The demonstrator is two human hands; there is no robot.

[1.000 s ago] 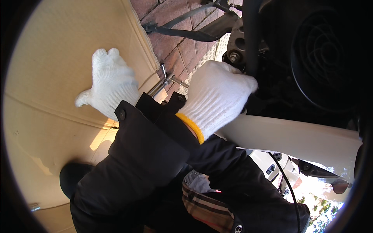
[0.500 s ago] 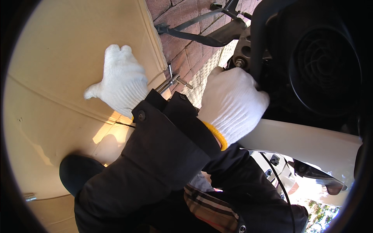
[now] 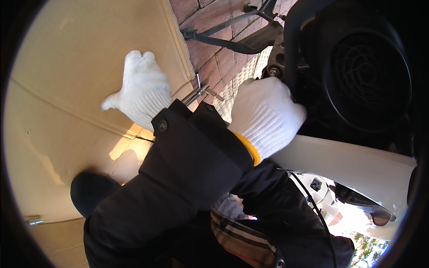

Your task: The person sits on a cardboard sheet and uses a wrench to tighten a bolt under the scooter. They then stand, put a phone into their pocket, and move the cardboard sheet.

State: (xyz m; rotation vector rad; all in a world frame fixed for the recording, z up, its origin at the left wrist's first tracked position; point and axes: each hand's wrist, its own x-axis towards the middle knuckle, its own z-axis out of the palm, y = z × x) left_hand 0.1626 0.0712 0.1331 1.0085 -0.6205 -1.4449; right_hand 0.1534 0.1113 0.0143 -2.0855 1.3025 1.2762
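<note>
My forearms cross in dark sleeves. My left hand (image 3: 267, 117), in a white knit glove with a yellow cuff, is at the right, closed against the underside of a scooter, just below a bolt (image 3: 273, 72). Its fingertips and whatever they grip are hidden. My right hand (image 3: 142, 87), gloved in white too, lies on a cardboard sheet (image 3: 71, 71) at the left with its thumb spread out; nothing shows in it. Between the two hands, a chrome T-handle tool (image 3: 206, 90) rests by the cardboard's edge, partly covered by a sleeve.
A black round fan cover (image 3: 366, 76) and a white body panel (image 3: 348, 156) fill the right side. The metal stand (image 3: 250, 42) reaches over red brick paving (image 3: 210, 73). On the cardboard's lower left lies a small metal socket-like piece (image 3: 35, 221). A dark shoe (image 3: 91, 192) stands nearby.
The view has shifted slightly. Both hands keep nearly the same places and poses, and the chrome tool stays where it was.
</note>
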